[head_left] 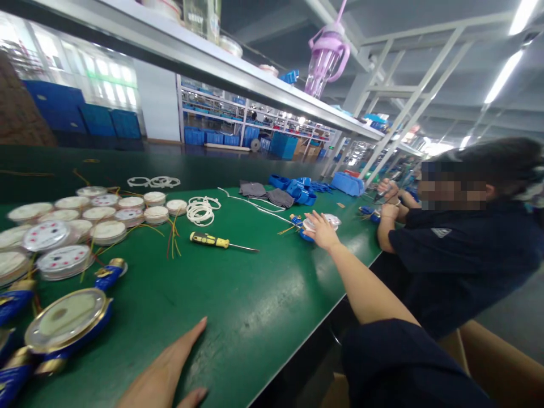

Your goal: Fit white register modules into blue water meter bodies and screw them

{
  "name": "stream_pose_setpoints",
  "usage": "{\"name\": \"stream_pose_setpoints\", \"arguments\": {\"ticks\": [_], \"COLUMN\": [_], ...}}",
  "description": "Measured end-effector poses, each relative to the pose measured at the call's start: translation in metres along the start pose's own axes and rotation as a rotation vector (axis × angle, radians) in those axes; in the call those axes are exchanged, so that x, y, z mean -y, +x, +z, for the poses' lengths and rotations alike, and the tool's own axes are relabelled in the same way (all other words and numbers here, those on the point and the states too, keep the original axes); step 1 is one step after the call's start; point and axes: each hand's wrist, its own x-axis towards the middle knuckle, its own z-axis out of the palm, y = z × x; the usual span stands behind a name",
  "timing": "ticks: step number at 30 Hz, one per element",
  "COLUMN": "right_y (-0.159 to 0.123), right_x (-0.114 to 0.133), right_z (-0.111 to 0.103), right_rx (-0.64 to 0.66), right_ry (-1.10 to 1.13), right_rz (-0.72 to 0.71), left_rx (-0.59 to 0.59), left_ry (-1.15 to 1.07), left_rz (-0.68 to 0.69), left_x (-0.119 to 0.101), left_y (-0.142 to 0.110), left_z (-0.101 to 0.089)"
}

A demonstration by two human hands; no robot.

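My right hand reaches across the bench, its fingers over a blue water meter with a white round dial; thin yellow wires stick out beside it. Low in the view, my left hand hovers at the front of the green bench, thumb apart from the fingers, holding nothing. Left of it lies a blue water meter body with a brass rim and a pale glass face. Beyond that hand rests a yellow and black screwdriver, its shaft pointing right.
Several white round meter registers with coloured wires crowd the left side. White rings, grey cloths and blue plastic parts lie farther back. A co-worker sits at the right. A shelf with a purple cup hangs above.
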Motion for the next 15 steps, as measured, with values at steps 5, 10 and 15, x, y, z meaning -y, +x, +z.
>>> {"name": "stream_pose_setpoints", "arguments": {"ticks": [5,10,15], "right_y": [0.007,0.001,-0.067], "right_x": [0.025,0.154,0.344], "right_z": [-0.011,-0.017,-0.042], "right_rx": [-0.037,-0.168,0.209], "right_ry": [-0.026,0.265,0.662], "right_rz": [0.007,-0.371,-0.913], "left_rx": [0.184,-0.032,-0.298], "left_ry": [0.019,-0.009,0.049], "left_rz": [-0.139,0.284,0.618], "left_x": [-0.053,-0.080,-0.089], "left_y": [0.007,0.007,-0.004], "left_z": [-0.036,-0.050,-0.056]}}
